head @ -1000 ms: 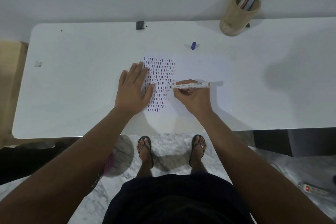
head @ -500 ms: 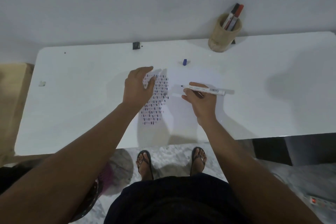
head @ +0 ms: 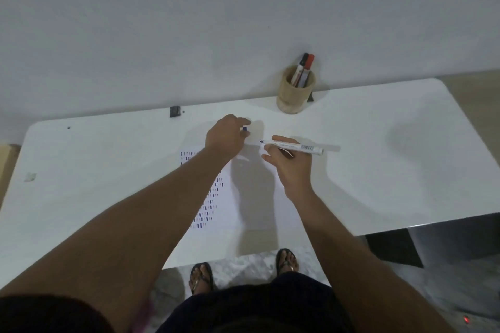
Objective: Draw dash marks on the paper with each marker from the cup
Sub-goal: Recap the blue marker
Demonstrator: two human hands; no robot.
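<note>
A sheet of paper (head: 251, 192) lies on the white table (head: 378, 165), its left part filled with rows of blue, red and dark dashes. My right hand (head: 290, 162) holds an uncapped blue marker (head: 300, 147), tip pointing left, above the paper's far edge. My left hand (head: 226, 134) reaches past the paper and pinches the small blue cap (head: 244, 129) at the tabletop. A tan cup (head: 295, 93) stands at the back with a black marker (head: 301, 66) and a red marker (head: 308, 67) in it.
A small black clip (head: 174, 111) sits at the table's back edge, a pale scrap (head: 30, 176) near the left edge. The wall rises right behind the table. My sandalled feet stand on marble floor below the front edge.
My left hand left the paper and moved forward to the blue cap, closing its fingers on it. My right hand lifted the marker off the paper. The camera tilted upward.
</note>
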